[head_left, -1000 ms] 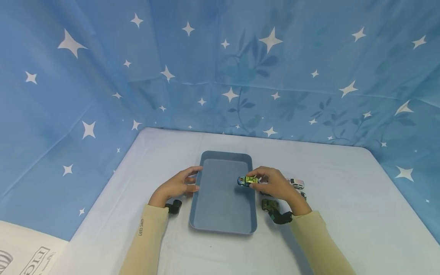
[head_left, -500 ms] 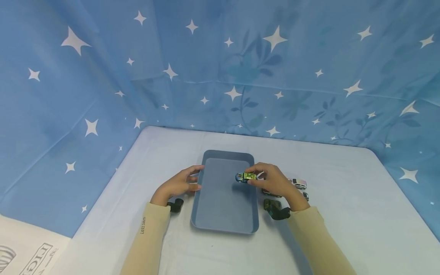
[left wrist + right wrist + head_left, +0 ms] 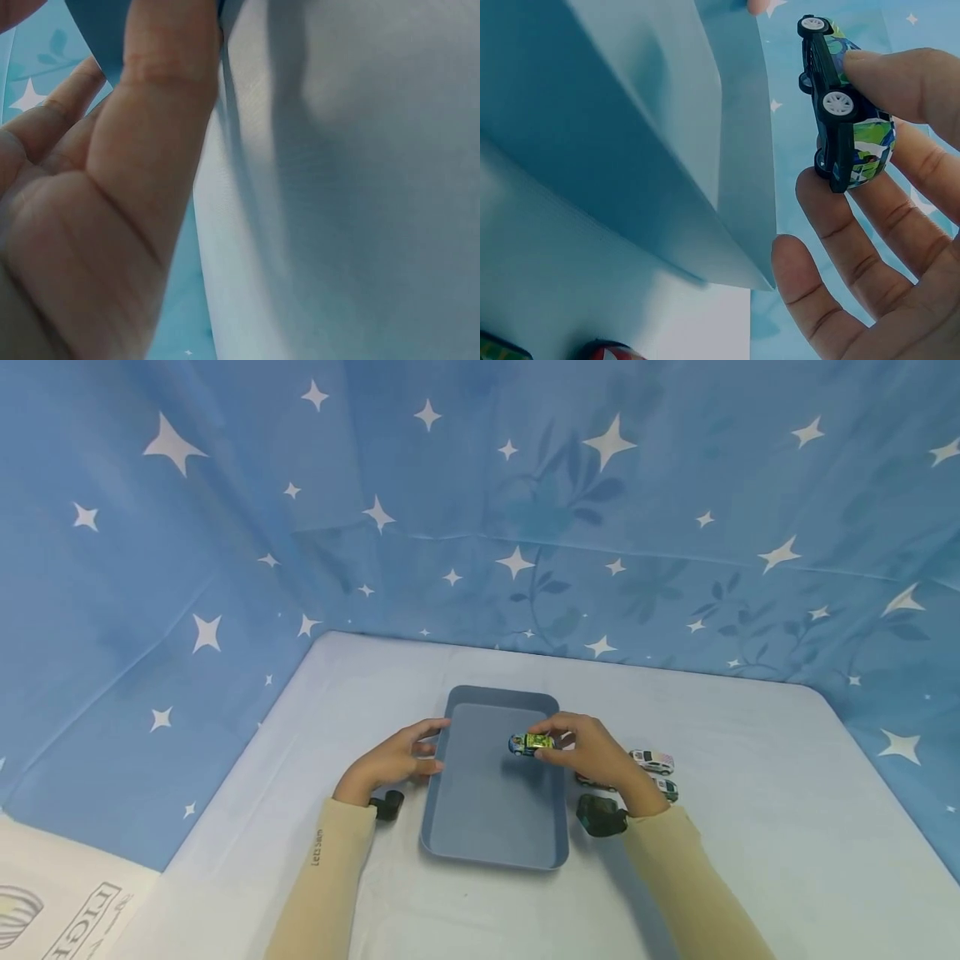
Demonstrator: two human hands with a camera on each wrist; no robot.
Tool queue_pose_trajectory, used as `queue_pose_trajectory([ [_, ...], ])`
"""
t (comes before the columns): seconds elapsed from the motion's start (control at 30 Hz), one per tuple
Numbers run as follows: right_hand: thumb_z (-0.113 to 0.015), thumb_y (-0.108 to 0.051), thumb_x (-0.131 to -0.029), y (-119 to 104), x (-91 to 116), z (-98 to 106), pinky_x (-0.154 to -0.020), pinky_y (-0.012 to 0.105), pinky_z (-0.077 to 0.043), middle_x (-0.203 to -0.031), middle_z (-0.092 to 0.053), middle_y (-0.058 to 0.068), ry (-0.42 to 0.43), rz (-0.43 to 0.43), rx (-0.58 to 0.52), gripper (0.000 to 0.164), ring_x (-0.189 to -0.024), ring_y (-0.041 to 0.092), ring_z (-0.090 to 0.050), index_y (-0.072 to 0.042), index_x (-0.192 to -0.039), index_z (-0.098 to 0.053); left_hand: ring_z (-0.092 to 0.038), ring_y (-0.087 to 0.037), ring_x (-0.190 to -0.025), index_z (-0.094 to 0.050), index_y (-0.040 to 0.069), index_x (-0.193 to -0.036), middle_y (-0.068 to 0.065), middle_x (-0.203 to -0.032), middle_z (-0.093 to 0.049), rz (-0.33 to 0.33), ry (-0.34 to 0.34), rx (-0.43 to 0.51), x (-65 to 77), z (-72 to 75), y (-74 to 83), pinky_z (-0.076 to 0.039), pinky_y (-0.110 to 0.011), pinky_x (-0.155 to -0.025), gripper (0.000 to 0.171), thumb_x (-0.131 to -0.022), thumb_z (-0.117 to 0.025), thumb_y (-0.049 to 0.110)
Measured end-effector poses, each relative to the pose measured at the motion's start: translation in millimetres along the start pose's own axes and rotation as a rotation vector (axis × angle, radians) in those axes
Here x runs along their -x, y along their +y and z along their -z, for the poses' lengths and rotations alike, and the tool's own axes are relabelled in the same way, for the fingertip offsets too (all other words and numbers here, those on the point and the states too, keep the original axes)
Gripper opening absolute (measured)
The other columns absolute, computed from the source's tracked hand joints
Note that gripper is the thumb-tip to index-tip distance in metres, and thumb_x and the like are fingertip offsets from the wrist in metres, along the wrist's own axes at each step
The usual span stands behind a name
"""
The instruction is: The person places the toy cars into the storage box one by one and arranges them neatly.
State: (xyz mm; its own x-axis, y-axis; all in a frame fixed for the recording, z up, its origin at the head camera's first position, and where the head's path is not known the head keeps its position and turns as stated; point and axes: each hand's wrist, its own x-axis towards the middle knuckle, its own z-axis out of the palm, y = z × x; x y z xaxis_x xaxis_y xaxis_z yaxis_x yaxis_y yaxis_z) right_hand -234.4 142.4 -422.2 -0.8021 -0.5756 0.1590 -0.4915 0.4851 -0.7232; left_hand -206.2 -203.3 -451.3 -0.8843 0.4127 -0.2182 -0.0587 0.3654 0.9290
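A toy car (image 3: pixel 531 744), yellow-green and blue with patterned sides, is pinched between the thumb and fingers of my right hand (image 3: pixel 588 749). It hangs over the right part of a shallow grey-blue tray (image 3: pixel 495 857), and a shadow falls on the tray floor below. The right wrist view shows the car's dark underside and white-hubbed wheels (image 3: pixel 838 103). At the tray's left side is my left hand (image 3: pixel 393 758), its relaxed fingertips right at the rim. In the left wrist view, the thumb (image 3: pixel 161 112) lies along the tray's outer wall (image 3: pixel 97 30).
Beyond the tray's right side, partly behind my right hand, stand several toy cars, including a white-and-pink car (image 3: pixel 652 761) and a white-and-green car (image 3: pixel 666 788). A pale cloth (image 3: pixel 750 793) covers the table. Blue star-patterned fabric (image 3: pixel 480 510) rises behind it.
My right hand has carried the toy car slightly left, farther over the tray. My left hand has stayed at the tray's left rim. The head view has shifted a little.
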Motion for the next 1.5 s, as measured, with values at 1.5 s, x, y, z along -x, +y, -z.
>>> queue_pose_trajectory([
  [1.5,-0.082,-0.002,-0.095,-6.9,-39.8,-23.6,-0.094,0.051,-0.061,-0.122,-0.075,0.019,-0.025,-0.005,-0.03,0.029,-0.105,0.033,-0.07,0.003,-0.123,-0.078,-0.037,-0.051,-0.155,-0.035,0.009,-0.17,-0.028,-0.172,-0.031,0.027,0.026,0.014,-2.2,-1.1,-2.0,-0.058,-0.052,-0.102,0.077,-0.102,-0.072,0.003],
])
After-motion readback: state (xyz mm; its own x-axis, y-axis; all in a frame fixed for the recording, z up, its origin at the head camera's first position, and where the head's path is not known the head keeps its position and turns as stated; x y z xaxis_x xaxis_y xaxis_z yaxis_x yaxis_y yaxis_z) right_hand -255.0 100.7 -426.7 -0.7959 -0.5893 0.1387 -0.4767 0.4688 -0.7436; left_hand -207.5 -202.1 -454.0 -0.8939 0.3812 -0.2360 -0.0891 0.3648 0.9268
